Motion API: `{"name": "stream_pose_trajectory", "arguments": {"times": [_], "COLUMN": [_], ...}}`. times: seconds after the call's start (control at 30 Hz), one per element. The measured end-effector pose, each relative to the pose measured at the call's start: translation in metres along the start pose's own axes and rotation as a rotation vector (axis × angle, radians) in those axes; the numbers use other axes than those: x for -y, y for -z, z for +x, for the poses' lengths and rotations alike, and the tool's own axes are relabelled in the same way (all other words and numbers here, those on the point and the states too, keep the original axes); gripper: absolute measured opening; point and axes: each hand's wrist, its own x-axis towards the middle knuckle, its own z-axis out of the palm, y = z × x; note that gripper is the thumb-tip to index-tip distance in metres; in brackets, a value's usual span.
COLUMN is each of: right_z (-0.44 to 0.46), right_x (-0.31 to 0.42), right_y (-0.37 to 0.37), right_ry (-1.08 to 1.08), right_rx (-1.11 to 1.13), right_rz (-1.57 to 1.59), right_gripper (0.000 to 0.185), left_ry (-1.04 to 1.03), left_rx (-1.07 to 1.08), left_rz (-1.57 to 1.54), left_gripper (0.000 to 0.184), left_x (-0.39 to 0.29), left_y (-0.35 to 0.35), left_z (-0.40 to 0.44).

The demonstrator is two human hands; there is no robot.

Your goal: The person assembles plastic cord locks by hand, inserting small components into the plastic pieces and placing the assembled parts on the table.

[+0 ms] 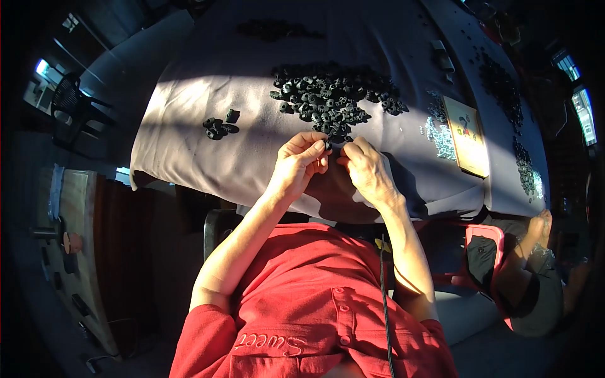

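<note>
My left hand (296,164) is pinched shut on a small black piece (328,145) at its fingertips, just above the cloth-covered table (189,160). Close by on the right, my right hand (367,169) has its fingers curled together; whatever they hold is hidden. Right beyond both hands lies a big heap of small black ribbed pieces (328,94), its near tip almost at my fingers. A small separate cluster of black pieces (217,128) rests to the left of my left hand.
A flat tan board (466,135) with dark and red marks lies at the right, beside scattered small shiny pieces (440,140). More black pieces (501,85) spread along the far right. Another person's arm (535,230) is at the right edge. A dark chair (66,97) stands left.
</note>
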Motion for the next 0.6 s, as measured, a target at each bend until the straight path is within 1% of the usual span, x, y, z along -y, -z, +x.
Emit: {"name": "stream_pose_trajectory", "arguments": {"times": [0.07,0.17,0.27,0.37,0.47,0.6], "right_z": [-0.001,-0.002,-0.003,0.001,0.002,0.001], "right_x": [-0.003,-0.003,-0.002,0.003,0.009,0.012], "right_y": [0.004,0.005,0.003,0.002,0.002,-0.002], "right_ry": [0.027,0.005,-0.031,-0.143,-0.213,-0.175], "right_rx": [0.015,0.043,0.032,-0.031,-0.055,-0.085], "right_rz": [0.077,0.074,-0.012,0.197,0.326,0.280], "right_gripper": [0.012,0.012,0.009,0.008,0.008,0.007], "left_ry": [0.007,0.008,-0.008,-0.021,-0.045,-0.061], "left_rx": [-0.013,-0.012,-0.009,-0.020,-0.018,-0.029], "left_rz": [0.020,0.034,0.052,0.090,0.141,0.260], "left_gripper": [0.015,0.014,0.014,0.014,0.014,0.014], "left_x": [-0.001,0.000,0.000,0.000,0.002,0.003], "left_y": [-0.001,-0.001,-0.002,-0.004,-0.005,-0.007], "left_z": [0.000,0.000,0.000,-0.001,-0.001,-0.002]}}
